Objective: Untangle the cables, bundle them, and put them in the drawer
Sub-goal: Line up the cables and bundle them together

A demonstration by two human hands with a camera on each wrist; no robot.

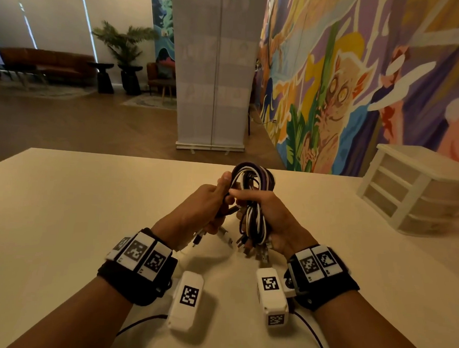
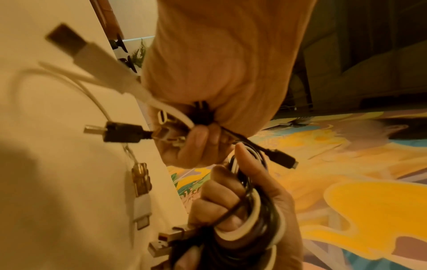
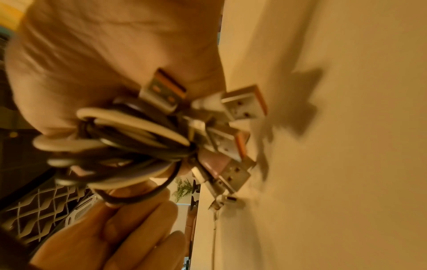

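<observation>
In the middle of the head view I see the cable bundle (image 1: 251, 201), a thick coil of smooth round cords in white, black and purple, held a little above the matte beige table (image 1: 61, 218). My right hand (image 1: 267, 215) has its fingers curled tightly around the lower part of the coil, with the thumb laid across the top. My left hand (image 1: 202, 209) is just beside it, touching it, and its fingers pinch some loose cable ends against the bundle, the thumb pointing up along the loops. From the left wrist view, a white USB-A plug (image 2: 76, 45) with a flat metal shell sticks out at the upper left of the frame, a black plug (image 2: 120, 134) with a small metal tip is below it, and a slim black connector (image 2: 282, 158) hangs to the right of the fingers. From the right wrist view, several rectangular metal USB plugs (image 3: 242, 104) with orange inserts stick out of the fist close to the table; this picture is blurred. At the right edge of the head view stands a white plastic drawer unit (image 1: 413, 188) with translucent drawers, all closed, well apart from the hands. Both wrists carry black bands with white blocks printed with square black-and-white marker codes (image 1: 139, 251); I can read no writing or brand.
</observation>
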